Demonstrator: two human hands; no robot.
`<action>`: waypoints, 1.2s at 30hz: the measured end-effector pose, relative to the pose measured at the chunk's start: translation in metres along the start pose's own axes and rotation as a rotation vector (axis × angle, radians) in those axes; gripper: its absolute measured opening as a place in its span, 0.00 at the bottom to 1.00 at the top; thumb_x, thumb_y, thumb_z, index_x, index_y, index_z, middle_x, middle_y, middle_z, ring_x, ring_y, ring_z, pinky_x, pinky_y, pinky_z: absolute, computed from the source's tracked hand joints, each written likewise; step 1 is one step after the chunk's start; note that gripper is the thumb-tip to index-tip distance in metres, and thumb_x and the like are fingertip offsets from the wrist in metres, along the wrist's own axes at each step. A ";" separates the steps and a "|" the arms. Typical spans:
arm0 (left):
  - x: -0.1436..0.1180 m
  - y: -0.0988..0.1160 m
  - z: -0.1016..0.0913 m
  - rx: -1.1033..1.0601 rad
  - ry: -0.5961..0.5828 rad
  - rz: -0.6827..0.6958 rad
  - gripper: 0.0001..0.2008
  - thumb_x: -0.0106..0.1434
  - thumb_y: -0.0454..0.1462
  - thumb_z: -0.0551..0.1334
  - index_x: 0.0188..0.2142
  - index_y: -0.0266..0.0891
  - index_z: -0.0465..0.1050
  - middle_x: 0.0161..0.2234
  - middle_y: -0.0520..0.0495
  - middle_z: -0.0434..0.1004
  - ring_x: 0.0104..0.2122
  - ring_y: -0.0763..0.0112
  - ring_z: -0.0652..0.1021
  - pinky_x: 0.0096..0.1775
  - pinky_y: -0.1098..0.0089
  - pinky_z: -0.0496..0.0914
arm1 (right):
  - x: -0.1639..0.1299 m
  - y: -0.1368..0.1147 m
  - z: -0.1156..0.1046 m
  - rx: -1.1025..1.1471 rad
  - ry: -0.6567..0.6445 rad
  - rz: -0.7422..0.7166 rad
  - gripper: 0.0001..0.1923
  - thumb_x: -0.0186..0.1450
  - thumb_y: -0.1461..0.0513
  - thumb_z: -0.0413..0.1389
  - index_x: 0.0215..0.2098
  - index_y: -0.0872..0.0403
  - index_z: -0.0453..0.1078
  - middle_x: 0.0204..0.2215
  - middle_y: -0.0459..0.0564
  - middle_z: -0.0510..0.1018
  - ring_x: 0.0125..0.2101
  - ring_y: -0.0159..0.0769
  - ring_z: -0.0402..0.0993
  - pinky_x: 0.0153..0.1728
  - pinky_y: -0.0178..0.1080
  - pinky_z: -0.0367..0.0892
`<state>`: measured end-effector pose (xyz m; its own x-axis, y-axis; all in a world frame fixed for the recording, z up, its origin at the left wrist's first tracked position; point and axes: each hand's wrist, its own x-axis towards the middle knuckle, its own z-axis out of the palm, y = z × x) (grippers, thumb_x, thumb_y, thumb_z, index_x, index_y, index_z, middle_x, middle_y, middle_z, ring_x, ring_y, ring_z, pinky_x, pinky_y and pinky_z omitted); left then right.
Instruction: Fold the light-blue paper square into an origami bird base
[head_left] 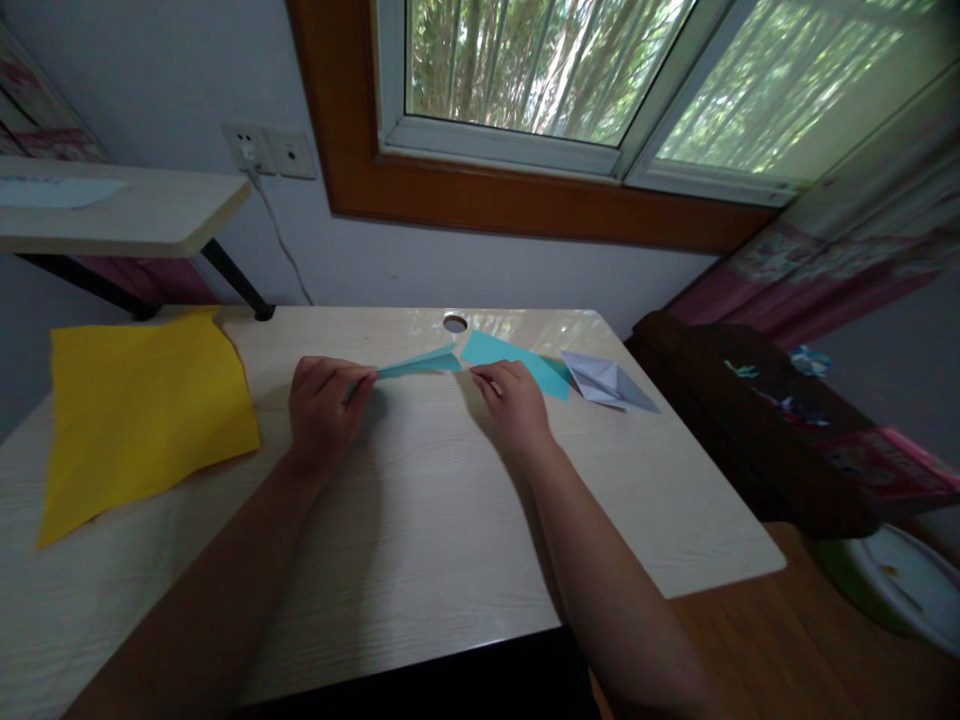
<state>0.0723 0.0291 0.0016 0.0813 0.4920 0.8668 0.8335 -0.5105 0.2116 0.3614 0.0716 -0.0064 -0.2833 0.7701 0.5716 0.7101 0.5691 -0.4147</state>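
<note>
My left hand point(328, 408) pinches one end of a narrow folded piece of teal paper point(420, 363) between thumb and fingers, held just above the table. The paper's other end points right and splits into two layers. Close to that end, my right hand point(516, 402) has its fingers curled together, a small gap apart from the paper, with nothing seen in them. Behind the right hand lies a flat teal sheet point(551, 377), partly covered by that hand. A folded light-grey paper shape point(607, 382) sits at its right end.
A large yellow sheet point(150, 410) with wavy edges lies on the left of the pale table point(450, 560). A raised shelf point(187, 215) stands at the back left. Near the back edge is a round cable hole point(454, 324). A dark brown cabinet point(720, 400) stands beyond the right edge.
</note>
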 end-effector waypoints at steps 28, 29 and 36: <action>-0.001 0.018 0.001 -0.309 -0.059 -0.111 0.08 0.72 0.43 0.59 0.40 0.43 0.74 0.37 0.47 0.78 0.41 0.65 0.77 0.47 0.60 0.72 | -0.006 -0.025 0.025 0.916 -0.014 0.398 0.16 0.66 0.46 0.59 0.36 0.48 0.71 0.33 0.46 0.78 0.34 0.37 0.74 0.40 0.41 0.70; -0.003 0.017 0.003 -0.343 -0.083 -0.162 0.10 0.74 0.44 0.56 0.42 0.43 0.74 0.39 0.46 0.78 0.42 0.65 0.77 0.49 0.59 0.72 | -0.006 -0.025 0.024 0.997 -0.018 0.425 0.16 0.66 0.45 0.58 0.39 0.47 0.71 0.34 0.45 0.78 0.35 0.37 0.74 0.41 0.41 0.71; -0.011 0.001 0.029 -1.035 -0.384 -0.889 0.29 0.69 0.60 0.54 0.54 0.42 0.68 0.51 0.39 0.77 0.45 0.62 0.81 0.48 0.59 0.75 | -0.003 -0.031 0.018 1.260 -0.078 0.580 0.20 0.59 0.44 0.63 0.38 0.47 0.68 0.31 0.43 0.76 0.29 0.34 0.72 0.32 0.37 0.70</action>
<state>0.0877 0.0436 -0.0211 0.0305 0.9908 0.1320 -0.0727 -0.1295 0.9889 0.3287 0.0567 -0.0082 -0.2155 0.9735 0.0767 -0.3050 0.0075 -0.9523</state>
